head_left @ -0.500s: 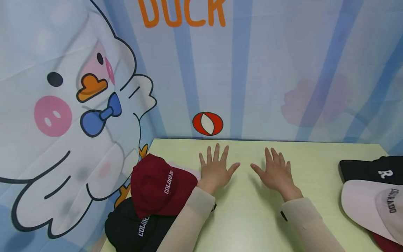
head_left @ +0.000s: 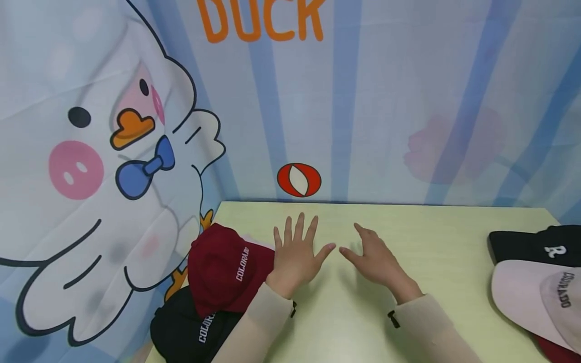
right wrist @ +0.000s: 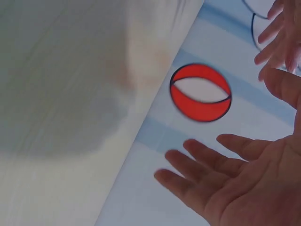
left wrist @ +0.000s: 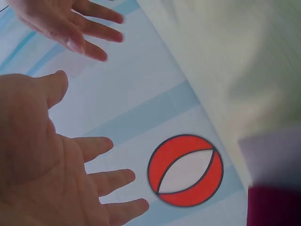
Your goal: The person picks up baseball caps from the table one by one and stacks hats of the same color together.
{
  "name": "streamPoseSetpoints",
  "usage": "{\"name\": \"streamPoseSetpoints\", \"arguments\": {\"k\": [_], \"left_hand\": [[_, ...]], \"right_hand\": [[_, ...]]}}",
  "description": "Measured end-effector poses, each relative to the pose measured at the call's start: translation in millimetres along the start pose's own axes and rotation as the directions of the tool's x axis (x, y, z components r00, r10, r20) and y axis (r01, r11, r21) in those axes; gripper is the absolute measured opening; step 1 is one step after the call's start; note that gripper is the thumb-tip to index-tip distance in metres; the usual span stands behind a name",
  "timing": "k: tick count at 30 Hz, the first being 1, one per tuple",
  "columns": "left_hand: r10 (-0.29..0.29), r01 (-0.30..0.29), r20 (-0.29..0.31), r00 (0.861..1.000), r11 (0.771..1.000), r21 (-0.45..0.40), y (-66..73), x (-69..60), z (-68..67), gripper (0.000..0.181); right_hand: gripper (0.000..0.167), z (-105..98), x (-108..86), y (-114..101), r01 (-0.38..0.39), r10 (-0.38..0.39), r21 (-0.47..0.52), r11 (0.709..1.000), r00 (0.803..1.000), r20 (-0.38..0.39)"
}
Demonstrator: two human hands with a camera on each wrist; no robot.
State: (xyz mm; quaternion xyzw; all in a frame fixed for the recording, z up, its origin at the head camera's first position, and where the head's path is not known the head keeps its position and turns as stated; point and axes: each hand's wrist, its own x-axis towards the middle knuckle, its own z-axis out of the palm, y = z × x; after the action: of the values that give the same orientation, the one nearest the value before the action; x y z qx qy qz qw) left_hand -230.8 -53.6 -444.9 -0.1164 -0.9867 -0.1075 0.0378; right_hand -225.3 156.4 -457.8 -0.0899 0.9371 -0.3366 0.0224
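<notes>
My left hand (head_left: 295,262) has its fingers spread and holds nothing, over the table beside a dark red cap (head_left: 229,269) lettered COLORADO. That cap lies on a black cap (head_left: 181,325), and a pale cap's edge peeks out behind it. To the right, my right hand (head_left: 379,259) is held above the table with thumb and fingers extended and nothing in it. Its bare palm (right wrist: 254,193) shows in the right wrist view. In the left wrist view the left palm (left wrist: 42,160) is bare too. A small gap separates the two thumbs.
At the table's right side lie a black cap (head_left: 528,247) with a white letter, a pale pink cap (head_left: 517,292) and a dark red cap (head_left: 551,348) partly under it. A printed duck backdrop (head_left: 386,101) stands behind the pale yellow table (head_left: 454,247).
Both hands have shifted left and slightly toward me. The right hand has turned, so fewer of its fingers show in the head view. The caps have stayed put.
</notes>
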Motion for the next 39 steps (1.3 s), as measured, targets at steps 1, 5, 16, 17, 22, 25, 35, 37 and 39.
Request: {"name": "streamPoseSetpoints", "arguments": {"k": [1,5,16,17,22,25,35,37,39], "left_hand": [[-0.001,0.001,-0.007,1.0,1.0,-0.006,-2.6,-4.4,-2.8,0.083],[-0.02,0.018,-0.041,0.999,0.999,-0.036,-15.0,-26.5,-15.7,0.082],[-0.096,0.081,-0.225,0.97,0.994,-0.075,-66.8,-80.4,-51.2,0.082],[-0.107,0.088,-0.237,0.966,0.992,-0.089,-71.4,-84.1,-54.4,0.083],[-0.19,0.145,-0.309,0.932,0.976,-0.162,-92.3,-98.3,-68.2,0.085],[-0.244,0.17,-0.352,0.904,0.959,-0.228,-107.0,-103.7,-73.2,0.085],[-0.411,0.309,-0.166,0.896,0.848,-0.43,-150.0,-113.2,-75.4,0.085],[-0.427,0.331,-0.121,0.896,0.824,-0.46,-154.2,-114.5,-74.5,0.081],[-0.441,0.346,-0.093,0.893,0.803,-0.485,-156.5,-115.6,-73.8,0.077]], "right_hand": [[0.086,3,-0.6,-4,0.006,-0.006,0.021,1.0,1.0,0.014],[0.079,17,-5.9,-21,0.017,-0.02,0.078,0.997,0.999,0.045],[0.066,61,-11.8,-59,0.0,-0.064,0.372,0.928,0.985,0.16],[0.066,64,-11.3,-62,-0.004,-0.069,0.392,0.92,0.983,0.172],[0.069,73,-8.4,-74,-0.023,-0.09,0.449,0.893,0.969,0.23],[0.07,75,-6.6,-80,-0.047,-0.088,0.469,0.882,0.961,0.262],[0.069,84,-4.4,-90,-0.131,-0.095,0.583,0.802,0.936,0.34],[0.067,86,-5.5,-91,-0.141,-0.091,0.605,0.784,0.937,0.337],[0.066,89,-7.2,-92,-0.148,-0.09,0.626,0.766,0.939,0.332]]}}
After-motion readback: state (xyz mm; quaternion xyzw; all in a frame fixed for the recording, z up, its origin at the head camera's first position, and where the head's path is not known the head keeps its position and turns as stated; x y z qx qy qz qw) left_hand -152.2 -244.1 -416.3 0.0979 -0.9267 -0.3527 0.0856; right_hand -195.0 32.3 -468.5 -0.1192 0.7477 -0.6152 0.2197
